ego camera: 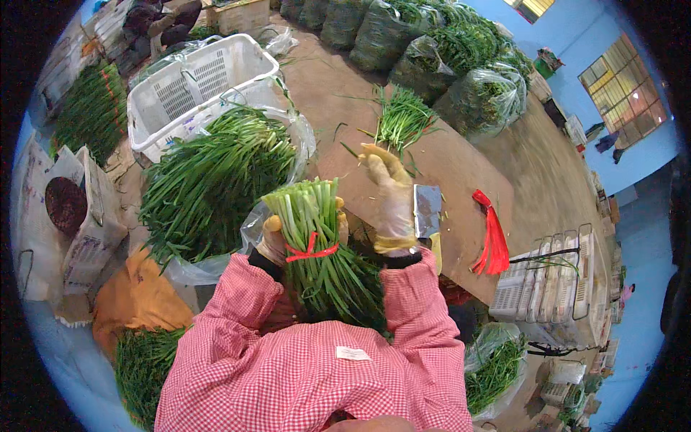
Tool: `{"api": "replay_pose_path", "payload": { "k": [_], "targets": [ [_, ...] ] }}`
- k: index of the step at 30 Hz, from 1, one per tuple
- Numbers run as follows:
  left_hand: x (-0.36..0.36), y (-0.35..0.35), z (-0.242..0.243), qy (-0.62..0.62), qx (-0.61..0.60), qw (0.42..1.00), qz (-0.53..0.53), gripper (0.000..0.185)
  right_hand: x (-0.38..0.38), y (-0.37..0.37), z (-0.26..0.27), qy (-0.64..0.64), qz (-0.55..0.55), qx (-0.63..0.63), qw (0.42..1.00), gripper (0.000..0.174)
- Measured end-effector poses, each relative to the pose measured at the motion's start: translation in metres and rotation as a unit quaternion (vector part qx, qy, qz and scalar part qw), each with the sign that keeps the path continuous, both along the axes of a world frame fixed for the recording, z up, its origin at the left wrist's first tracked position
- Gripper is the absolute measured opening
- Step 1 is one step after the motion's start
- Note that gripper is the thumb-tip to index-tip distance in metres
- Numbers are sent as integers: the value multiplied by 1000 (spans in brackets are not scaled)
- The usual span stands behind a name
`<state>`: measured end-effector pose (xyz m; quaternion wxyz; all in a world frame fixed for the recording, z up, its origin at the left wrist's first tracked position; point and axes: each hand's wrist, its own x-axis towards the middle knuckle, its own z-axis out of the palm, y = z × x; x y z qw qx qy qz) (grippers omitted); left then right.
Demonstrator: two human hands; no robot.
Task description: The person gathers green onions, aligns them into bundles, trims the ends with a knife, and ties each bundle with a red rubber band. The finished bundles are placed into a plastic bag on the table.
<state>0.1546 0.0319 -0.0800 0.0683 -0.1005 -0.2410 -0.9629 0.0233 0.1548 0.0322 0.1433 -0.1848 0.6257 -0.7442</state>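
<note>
My left hand [272, 240], in a pale glove with yellowed fingertips, grips a thick bundle of leafy green stalks, probably garlic chives [307, 208]. Red tape [312, 251] is tied round the bundle; its cut pale ends point away from me and its leaves hang towards my lap. My right hand [384, 170], gloved too, is raised over the brown board [464, 173] with fingers loosely curled and no bundle in it. A short green stalk piece [349, 149] shows by its fingertips. Beside the right wrist lies a cleaver [427, 210] with a yellow handle.
Loose chives [405, 116] lie farther up the board; red tape strips [490, 237] lie at its right. A large chive heap [216, 178] in clear plastic is left, before a white crate [202, 86]. Stuffed bags [480, 97] line the back. Stacked white baskets [545, 281] stand right.
</note>
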Motion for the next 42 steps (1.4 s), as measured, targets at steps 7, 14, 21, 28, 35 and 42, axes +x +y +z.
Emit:
{"api": "replay_pose_path", "payload": {
  "k": [7, 14, 21, 28, 35, 42],
  "targets": [
    [-2, -5, 1, 62, -26, 997, -25, 101, 21, 27, 8, 298, 188, 53, 934, 29],
    [5, 0, 0, -5, -9, 999, 51, 92, 30, 4, 6, 319, 179, 109, 924, 23],
    [6, -1, -4, -9, 38, 999, 18, 89, 19, 7, 22, 102, 324, 119, 933, 13],
    [2, -6, -14, 14, -11, 1000, -12, 100, 6, 1, 38, 79, 390, 77, 914, 11],
    [2, 2, 6, 7, 18, 1000, -21, 110, -42, 13, 37, -20, 229, -256, 939, 21],
    [16, 8, 35, -17, -13, 999, 36, 83, 12, 82, -10, 384, 112, 298, 867, 52]
  ]
}}
